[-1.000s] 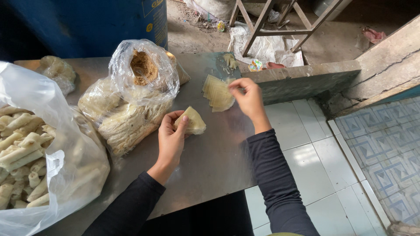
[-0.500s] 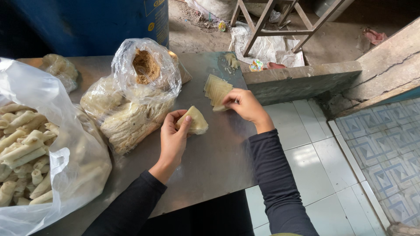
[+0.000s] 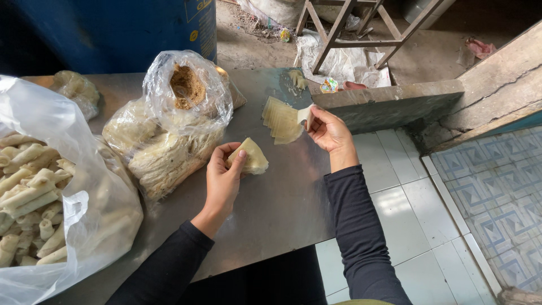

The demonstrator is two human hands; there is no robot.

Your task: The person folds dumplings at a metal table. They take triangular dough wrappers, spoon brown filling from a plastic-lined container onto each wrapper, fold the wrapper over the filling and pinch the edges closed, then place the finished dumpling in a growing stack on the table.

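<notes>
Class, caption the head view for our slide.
Left hand holds a folded wrapper; right hand peels one off the stack.

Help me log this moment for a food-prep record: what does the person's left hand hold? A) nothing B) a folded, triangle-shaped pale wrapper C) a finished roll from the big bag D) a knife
B: the left hand grips a folded triangular wrapper over the metal table, while the right hand lifts a sheet at the wrapper stack.
</notes>
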